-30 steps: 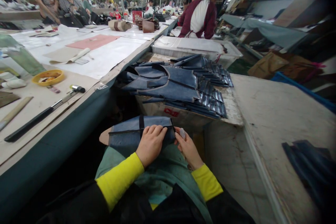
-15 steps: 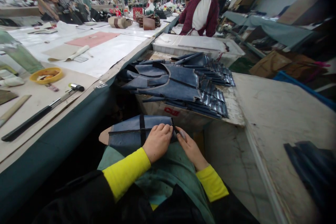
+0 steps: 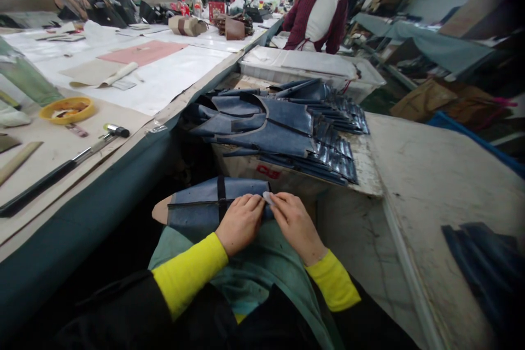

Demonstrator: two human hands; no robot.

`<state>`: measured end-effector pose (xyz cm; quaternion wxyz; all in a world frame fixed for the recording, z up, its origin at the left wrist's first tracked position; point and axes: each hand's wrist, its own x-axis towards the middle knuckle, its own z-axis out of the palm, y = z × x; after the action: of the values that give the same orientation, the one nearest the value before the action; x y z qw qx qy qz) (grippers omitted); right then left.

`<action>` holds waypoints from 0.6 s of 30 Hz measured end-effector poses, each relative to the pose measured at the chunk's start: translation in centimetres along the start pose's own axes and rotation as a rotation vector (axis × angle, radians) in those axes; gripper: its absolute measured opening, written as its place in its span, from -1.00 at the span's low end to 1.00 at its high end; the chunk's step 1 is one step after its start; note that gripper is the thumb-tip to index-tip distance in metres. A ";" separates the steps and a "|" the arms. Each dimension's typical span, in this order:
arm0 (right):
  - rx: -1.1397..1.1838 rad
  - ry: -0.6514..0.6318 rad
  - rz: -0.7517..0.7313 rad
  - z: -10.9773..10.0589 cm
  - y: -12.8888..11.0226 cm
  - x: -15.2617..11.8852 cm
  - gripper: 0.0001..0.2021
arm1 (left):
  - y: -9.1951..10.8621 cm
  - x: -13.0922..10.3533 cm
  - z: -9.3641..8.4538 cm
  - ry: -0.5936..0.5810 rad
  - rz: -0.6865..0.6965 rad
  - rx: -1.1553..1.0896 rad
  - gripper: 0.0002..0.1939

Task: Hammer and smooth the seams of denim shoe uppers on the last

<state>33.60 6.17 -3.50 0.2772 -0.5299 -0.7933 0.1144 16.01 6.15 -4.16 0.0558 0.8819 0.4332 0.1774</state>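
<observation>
Across my lap, on a green apron (image 3: 241, 268), lies a blue leather piece (image 3: 197, 188) with black crossing strips and a tan, rounded left tip. My left hand (image 3: 241, 224) is closed on its right part, fingers bent and pressed together. At its right end, my right hand (image 3: 297, 224) pinches a small pale, rounded flat piece (image 3: 267, 197) against the leather, close to my left fingertips. What this pale piece is, I cannot make out. The right end of the leather is partly hidden by both hands.
Stacked blue leather pieces (image 3: 283, 120) lie on a box ahead. On the left table (image 3: 164, 74) are a black-handled hammer (image 3: 53, 180), a yellow dish (image 3: 68, 110) and a pink sheet (image 3: 141, 52). More dark blue pieces (image 3: 484, 262) lie right. A co-worker (image 3: 318, 16) bends over beyond.
My right hand has turned more palm-down and shifted slightly up and left over the leather's end. The pale piece now points at my left fingertips. The view has shifted slightly.
</observation>
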 end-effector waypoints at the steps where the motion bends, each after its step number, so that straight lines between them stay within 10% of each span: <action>1: 0.001 0.003 0.009 0.3 0.0 -0.1 -0.70 | -0.2 -0.2 0.0 0.003 -0.005 -0.005 -0.65; 18: -0.109 -0.072 -0.020 2.7 -3.9 0.1 -0.67 | -2.4 -3.3 -1.1 0.024 -0.032 0.015 -0.64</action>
<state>29.00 4.93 -3.81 0.2202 -0.5318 -0.8131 0.0870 11.96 4.99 -4.63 0.0468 0.8730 0.4493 0.1837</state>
